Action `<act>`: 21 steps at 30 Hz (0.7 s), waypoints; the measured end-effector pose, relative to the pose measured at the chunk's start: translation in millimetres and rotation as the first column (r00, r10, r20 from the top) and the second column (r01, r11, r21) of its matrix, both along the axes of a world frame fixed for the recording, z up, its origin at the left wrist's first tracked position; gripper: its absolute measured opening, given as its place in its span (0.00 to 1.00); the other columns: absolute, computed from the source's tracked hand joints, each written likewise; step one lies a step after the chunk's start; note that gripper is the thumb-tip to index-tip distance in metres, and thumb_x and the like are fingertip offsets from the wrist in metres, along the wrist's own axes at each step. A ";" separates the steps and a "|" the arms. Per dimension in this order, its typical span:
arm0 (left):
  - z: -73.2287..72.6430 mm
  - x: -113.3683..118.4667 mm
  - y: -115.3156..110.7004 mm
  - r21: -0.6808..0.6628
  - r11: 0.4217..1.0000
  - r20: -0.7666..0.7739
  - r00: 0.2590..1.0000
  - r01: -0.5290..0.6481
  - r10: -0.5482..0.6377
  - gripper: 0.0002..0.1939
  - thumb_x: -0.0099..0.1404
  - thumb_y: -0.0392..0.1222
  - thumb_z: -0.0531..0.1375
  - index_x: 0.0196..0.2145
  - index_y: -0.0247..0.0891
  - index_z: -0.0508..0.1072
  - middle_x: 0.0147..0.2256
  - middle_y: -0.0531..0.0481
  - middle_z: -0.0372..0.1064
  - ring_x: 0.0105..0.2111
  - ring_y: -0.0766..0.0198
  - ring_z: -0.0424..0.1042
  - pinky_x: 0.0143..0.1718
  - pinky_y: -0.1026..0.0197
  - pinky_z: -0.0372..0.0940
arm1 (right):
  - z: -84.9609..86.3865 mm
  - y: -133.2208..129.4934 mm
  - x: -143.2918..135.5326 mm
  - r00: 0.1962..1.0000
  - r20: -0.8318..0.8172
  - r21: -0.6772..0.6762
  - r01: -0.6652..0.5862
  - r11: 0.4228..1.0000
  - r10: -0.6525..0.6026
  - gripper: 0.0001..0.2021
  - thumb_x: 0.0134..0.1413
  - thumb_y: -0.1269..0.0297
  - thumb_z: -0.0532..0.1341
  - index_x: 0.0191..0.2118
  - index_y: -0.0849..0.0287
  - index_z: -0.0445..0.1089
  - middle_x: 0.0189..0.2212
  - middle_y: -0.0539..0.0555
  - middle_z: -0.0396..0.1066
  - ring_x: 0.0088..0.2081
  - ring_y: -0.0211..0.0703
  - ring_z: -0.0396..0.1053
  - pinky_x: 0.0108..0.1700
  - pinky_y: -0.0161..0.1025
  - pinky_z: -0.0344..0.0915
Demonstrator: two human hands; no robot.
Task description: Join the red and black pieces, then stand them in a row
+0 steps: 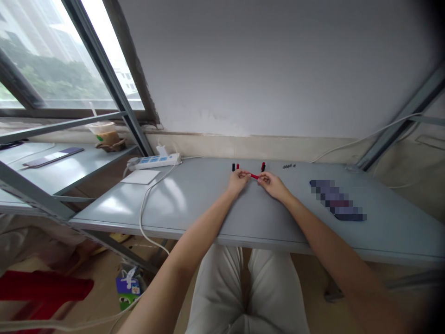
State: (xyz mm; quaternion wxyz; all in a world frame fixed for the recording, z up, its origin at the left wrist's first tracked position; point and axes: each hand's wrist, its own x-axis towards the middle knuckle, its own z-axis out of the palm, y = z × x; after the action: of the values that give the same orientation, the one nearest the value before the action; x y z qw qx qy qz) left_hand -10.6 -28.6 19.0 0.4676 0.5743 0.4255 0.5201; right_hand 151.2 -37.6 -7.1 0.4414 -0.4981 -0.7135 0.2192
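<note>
Both hands meet over the grey tabletop, with a small red pen-like stick stretched between them. My left hand pinches its left end, and my right hand pinches its right end. Just behind my left hand are a short black piece and a short red piece. Beyond my right hand lies a red and black piece. Several small dark bits are in a row farther right, too small to name.
A white power strip with a cable and a white flat square are at the left. At the right is a dark, pixelated flat object. Metal posts flank the table. A drink cup stands on the neighbouring desk.
</note>
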 end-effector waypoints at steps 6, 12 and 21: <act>-8.5 1.6 8.6 0.047 0.999 -0.035 0.999 -0.011 0.013 0.02 0.53 0.32 0.59 0.28 0.33 0.70 0.24 0.51 0.66 0.21 0.72 0.60 0.28 0.65 0.58 | 5.0 0.2 -1.7 0.969 0.240 0.089 0.046 0.995 -0.066 0.07 0.48 0.66 0.58 0.35 0.57 0.68 0.29 0.52 0.68 0.32 0.40 0.64 0.39 0.38 0.60; -12.7 1.4 13.3 0.072 0.997 -0.027 1.000 0.002 0.000 0.09 0.54 0.33 0.59 0.35 0.34 0.70 0.27 0.49 0.68 0.22 0.72 0.62 0.29 0.65 0.59 | 7.9 20.1 -9.0 0.932 0.327 0.152 0.113 0.982 -0.158 0.04 0.44 0.69 0.59 0.31 0.58 0.68 0.31 0.54 0.68 0.34 0.42 0.64 0.37 0.38 0.59; -0.6 -8.6 17.8 -0.032 0.960 0.155 0.948 -0.277 0.278 0.08 0.58 0.34 0.55 0.37 0.36 0.67 0.33 0.46 0.68 0.28 0.69 0.67 0.32 0.64 0.62 | 11.0 56.2 -28.9 0.947 0.140 -0.171 0.311 0.935 -0.290 0.04 0.38 0.70 0.63 0.22 0.58 0.65 0.21 0.51 0.68 0.25 0.39 0.65 0.29 0.36 0.59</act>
State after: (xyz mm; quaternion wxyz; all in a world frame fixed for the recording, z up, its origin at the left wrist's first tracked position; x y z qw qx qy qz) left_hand -19.2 -10.8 18.4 0.4248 0.4636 0.4661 0.6224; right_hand 122.3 18.6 4.0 0.3791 -0.6528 -0.6282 0.1882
